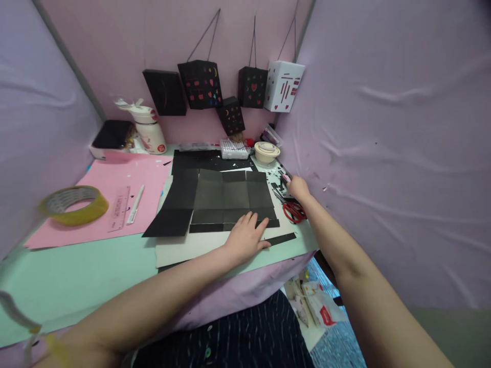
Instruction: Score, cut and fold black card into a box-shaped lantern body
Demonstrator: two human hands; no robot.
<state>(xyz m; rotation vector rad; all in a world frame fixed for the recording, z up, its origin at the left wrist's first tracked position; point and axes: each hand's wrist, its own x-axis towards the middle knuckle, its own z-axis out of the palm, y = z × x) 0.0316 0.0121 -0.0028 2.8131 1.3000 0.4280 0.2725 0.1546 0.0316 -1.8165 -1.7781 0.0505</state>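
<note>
My left hand (248,236) lies flat with its fingers spread, over the lower edge of a creased black card sheet (233,190). Its thumb is by a narrow black strip (282,239). Off to the right, my right hand (299,189) is closed at a slim pink-and-black tool (286,178); its exact kind is unclear, and most of the fingers are hidden. Just below that hand are scissors (293,211) with red handles. Black paper scraps (276,186) are scattered beside it. A white board (207,245) lies under the black card.
A yellow tape roll (74,205), a clear ruler (119,208) and a white pen (135,205) rest on pink paper (115,174) at left. Behind stand a white bottle (149,130), cotton swabs (235,149) and a lidded tub (267,152). Decorated boxes (200,84) hang on the back wall.
</note>
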